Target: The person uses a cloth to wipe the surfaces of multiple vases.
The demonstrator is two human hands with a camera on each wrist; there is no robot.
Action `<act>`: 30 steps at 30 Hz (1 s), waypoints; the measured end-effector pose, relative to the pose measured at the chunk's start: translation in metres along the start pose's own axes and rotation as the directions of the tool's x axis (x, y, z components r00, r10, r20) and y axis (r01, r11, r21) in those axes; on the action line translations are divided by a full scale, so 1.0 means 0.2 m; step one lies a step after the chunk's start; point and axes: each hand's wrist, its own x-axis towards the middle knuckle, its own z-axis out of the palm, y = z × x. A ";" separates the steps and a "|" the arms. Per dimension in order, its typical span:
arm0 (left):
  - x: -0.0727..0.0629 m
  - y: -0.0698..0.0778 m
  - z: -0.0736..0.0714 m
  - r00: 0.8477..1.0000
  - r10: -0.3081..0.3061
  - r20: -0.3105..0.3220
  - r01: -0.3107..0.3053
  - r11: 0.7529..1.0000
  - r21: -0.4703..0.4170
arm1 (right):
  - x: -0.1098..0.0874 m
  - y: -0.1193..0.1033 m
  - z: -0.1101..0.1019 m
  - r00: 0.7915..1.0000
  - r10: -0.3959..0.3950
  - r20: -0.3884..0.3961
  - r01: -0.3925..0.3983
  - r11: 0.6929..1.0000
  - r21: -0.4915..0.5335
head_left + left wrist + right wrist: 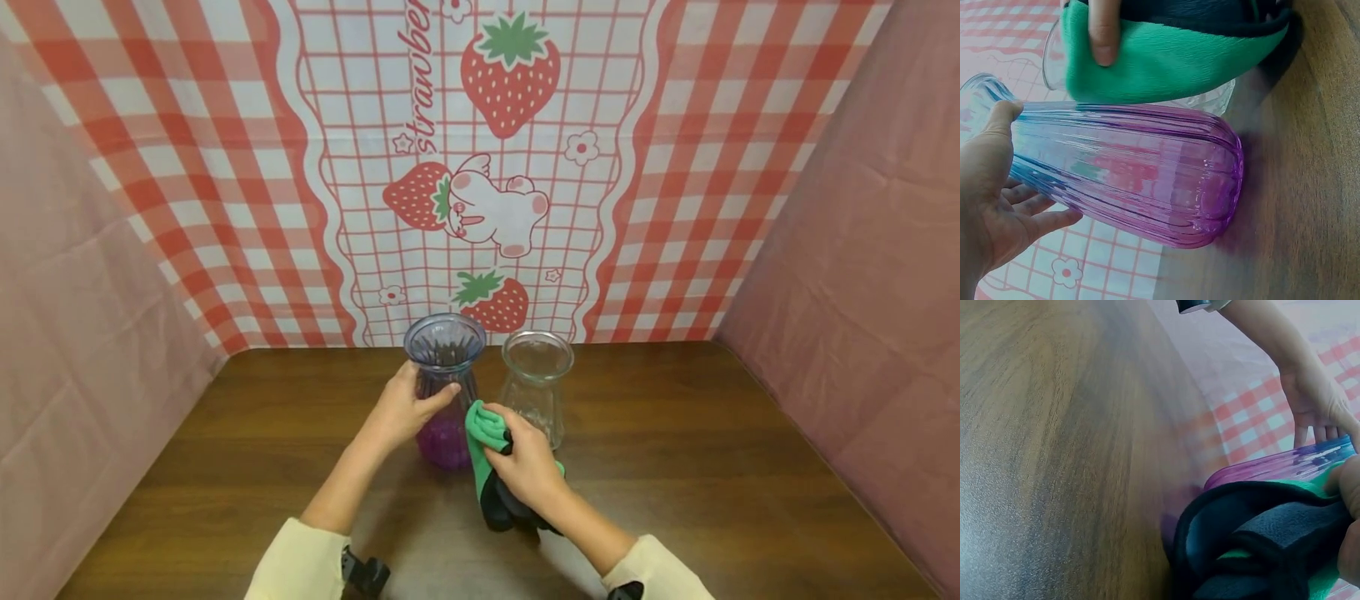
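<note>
My left hand (pixel 400 408) holds a ribbed glass vase (pixel 444 437) round its narrow upper part, the thumb on the near side. The vase shades from blue at its flared rim to purple at the base, and it stands upright. With my right hand (pixel 528 462) I grip a folded cloth (pixel 1166 69), bright green on one face and dark on the other, with black edging. The cloth is close beside the vase's right side, its lower part hanging below my hand. Behind the right hand stands a clear glass vase (pixel 553 400), its lower body partly hidden.
The brown wooden table (pixel 247 450) reaches back to a red-and-white checked cloth backdrop (pixel 675 208) printed with strawberries. Pinkish fabric walls (pixel 90 333) close in both sides. Both forearms wear pale sleeves and black wrist devices (pixel 365 573).
</note>
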 end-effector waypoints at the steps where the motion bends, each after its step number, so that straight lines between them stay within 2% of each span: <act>1: 0.00 0.00 0.00 1.000 -0.001 0.003 0.001 1.000 -0.004 | 0.00 0.00 0.00 1.000 -0.011 -0.020 0.011 1.000 0.010; 7: 0.00 0.00 0.00 1.000 -0.004 0.028 0.004 1.000 -0.017 | 0.04 -0.04 -0.01 0.983 -0.105 -0.148 0.117 0.991 0.073; 12: -0.01 -0.01 0.00 0.999 0.003 0.049 -0.002 0.999 -0.035 | 0.08 -0.07 -0.02 0.976 -0.142 -0.167 0.156 0.985 0.078; 18: 0.00 -0.02 0.01 0.998 0.003 0.060 -0.001 0.999 -0.035 | 0.08 -0.06 -0.03 0.986 -0.108 -0.125 0.113 0.993 0.038; 24: 0.00 0.00 -0.01 0.999 -0.001 0.048 0.002 1.000 -0.020 | 0.04 -0.02 -0.02 0.999 -0.037 -0.030 0.037 0.999 0.005; 30: 0.00 -0.01 0.00 0.999 0.001 0.040 -0.001 1.000 -0.005 | 0.01 0.01 -0.01 0.998 0.036 0.053 -0.034 0.999 -0.033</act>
